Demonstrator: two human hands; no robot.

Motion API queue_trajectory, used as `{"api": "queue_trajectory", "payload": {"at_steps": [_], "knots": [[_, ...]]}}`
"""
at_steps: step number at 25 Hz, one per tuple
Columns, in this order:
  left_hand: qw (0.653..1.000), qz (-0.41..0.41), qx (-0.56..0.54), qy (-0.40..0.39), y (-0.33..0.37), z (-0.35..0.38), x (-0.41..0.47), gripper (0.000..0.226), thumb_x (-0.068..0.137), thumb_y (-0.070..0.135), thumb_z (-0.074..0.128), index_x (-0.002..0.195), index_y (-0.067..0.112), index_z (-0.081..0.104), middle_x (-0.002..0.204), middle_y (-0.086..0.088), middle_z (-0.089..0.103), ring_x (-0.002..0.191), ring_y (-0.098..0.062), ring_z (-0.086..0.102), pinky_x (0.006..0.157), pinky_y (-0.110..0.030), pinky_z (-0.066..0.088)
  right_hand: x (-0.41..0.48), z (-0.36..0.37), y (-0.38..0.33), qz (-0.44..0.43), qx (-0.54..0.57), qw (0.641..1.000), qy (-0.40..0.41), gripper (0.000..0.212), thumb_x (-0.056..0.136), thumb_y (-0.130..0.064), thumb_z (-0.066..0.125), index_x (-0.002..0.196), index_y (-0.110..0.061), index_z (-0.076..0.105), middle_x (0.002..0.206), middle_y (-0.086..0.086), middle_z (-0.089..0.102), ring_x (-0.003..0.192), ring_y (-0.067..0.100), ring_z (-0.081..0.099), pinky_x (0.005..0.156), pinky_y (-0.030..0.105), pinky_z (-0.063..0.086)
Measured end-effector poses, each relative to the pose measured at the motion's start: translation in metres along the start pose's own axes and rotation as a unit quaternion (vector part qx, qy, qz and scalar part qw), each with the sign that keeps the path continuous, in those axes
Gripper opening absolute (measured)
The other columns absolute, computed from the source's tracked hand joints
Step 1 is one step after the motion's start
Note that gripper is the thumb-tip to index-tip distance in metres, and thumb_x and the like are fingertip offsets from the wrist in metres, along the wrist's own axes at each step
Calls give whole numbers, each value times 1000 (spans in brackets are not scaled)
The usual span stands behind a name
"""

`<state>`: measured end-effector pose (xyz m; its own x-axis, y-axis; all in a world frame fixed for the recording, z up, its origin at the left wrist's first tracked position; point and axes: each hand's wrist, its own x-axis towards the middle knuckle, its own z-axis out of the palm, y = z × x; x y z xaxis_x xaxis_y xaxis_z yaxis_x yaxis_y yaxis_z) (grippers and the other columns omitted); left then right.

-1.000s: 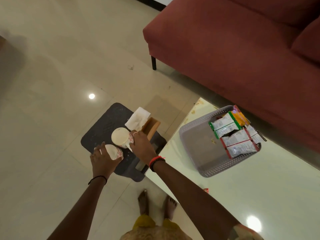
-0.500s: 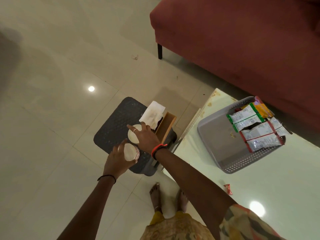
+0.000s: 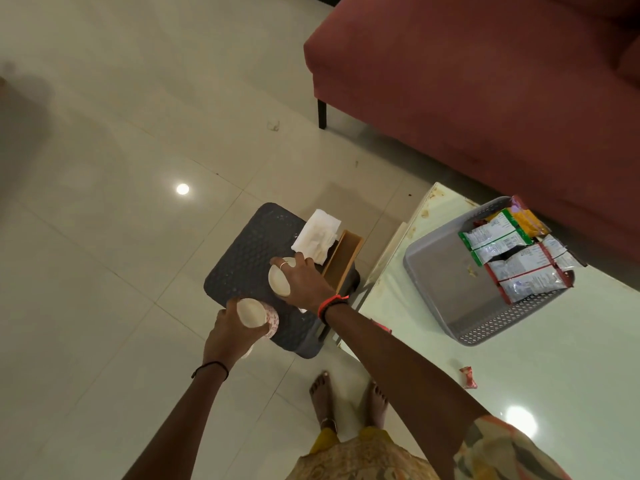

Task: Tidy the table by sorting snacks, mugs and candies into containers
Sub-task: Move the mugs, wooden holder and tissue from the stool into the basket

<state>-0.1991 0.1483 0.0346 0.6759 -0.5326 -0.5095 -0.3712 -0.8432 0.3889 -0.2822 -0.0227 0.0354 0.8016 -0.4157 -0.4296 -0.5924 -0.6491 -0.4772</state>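
Each hand is gripping a mug: right hand [image 3: 304,278] at twelve o'clock, left hand [image 3: 230,332] at six; lowering both upright onto the stool [image 3: 242,258] seems wise.

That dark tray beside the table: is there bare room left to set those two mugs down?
Yes. The dark tray is bare on its far-left part, beyond the left hand and right hand. Its right edge is crowded by the tissue and wooden box.

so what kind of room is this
Most likely a home living room: a red sofa beside a low glass-topped table, a glossy tiled floor, and a basket of snack packets.
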Motion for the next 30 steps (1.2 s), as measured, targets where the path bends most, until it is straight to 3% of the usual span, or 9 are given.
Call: {"api": "queue_trajectory", "payload": {"at_steps": [6, 14, 22, 30], "knots": [[999, -51, 5, -14, 0, -59, -13, 83, 67, 47, 78, 130, 10, 38, 119, -15, 61, 108, -31, 61, 94, -46, 52, -43, -28, -24, 27, 75, 996, 36, 82, 75, -37, 75, 144, -26, 30, 134, 18, 39, 122, 37, 43, 98, 44, 47], [998, 59, 14, -22, 106, -90, -22, 77, 69, 42, 78, 129, 10, 40, 118, -14, 61, 108, -31, 60, 89, -43, 53, -113, -74, 4, 157, 173, 955, 185, 78, 75, -41, 73, 140, -20, 36, 135, 17, 41, 120, 34, 46, 92, 41, 51], [974, 189, 69, -103, 263, -31, -27, 76, 68, 47, 74, 129, 19, 38, 120, -12, 57, 109, -31, 57, 90, -44, 51, -184, -109, 103, 308, 202, 889, 273, 79, 72, -41, 73, 138, -22, 34, 121, 14, 46, 111, 33, 48, 86, 38, 50], [931, 298, 159, -137, 373, 63, -17, 85, 65, 55, 73, 133, 24, 33, 124, -10, 53, 109, -32, 56, 89, -43, 51, -218, -116, 210, 408, 263, 815, 318, 82, 72, -30, 77, 141, -22, 34, 130, 16, 42, 122, 35, 43, 94, 42, 47]]}}
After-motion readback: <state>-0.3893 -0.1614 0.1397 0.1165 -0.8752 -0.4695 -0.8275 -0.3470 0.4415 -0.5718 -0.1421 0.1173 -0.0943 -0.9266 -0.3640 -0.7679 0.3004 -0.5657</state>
